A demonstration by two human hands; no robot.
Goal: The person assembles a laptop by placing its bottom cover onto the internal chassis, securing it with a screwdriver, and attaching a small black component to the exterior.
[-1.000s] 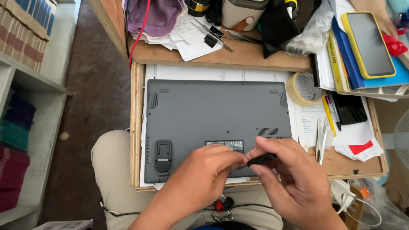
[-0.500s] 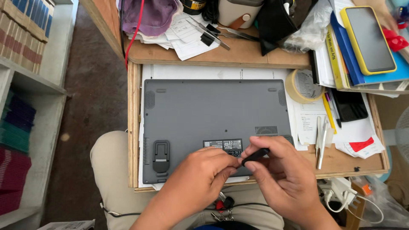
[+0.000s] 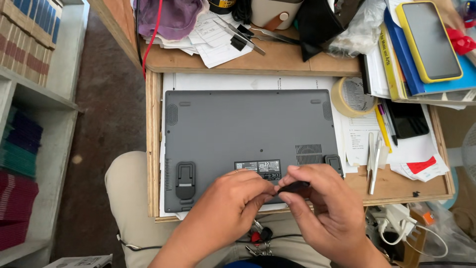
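Note:
A grey laptop (image 3: 248, 134) lies upside down on a wooden tray-like desk (image 3: 152, 149), its bottom cover facing up. Over the laptop's near edge, my left hand (image 3: 225, 206) and my right hand (image 3: 325, 213) meet. Both pinch a small black elongated piece (image 3: 293, 187) between thumb and fingers. A black rubber foot or clip (image 3: 185, 179) sits at the cover's near left, and a second black clip (image 3: 333, 163) shows just behind my right hand. What the small piece is exactly cannot be told.
A roll of tape (image 3: 349, 97), pens (image 3: 383, 126), tweezers (image 3: 373, 161) and papers lie right of the laptop. A phone in a yellow case (image 3: 429, 39) rests on blue folders. Papers, purple cloth (image 3: 171, 17) and tools crowd the upper shelf. Bookshelves (image 3: 27, 124) stand left.
The view has shifted slightly. My hands stay together at the laptop's near edge, and the black piece has turned a little between my fingers.

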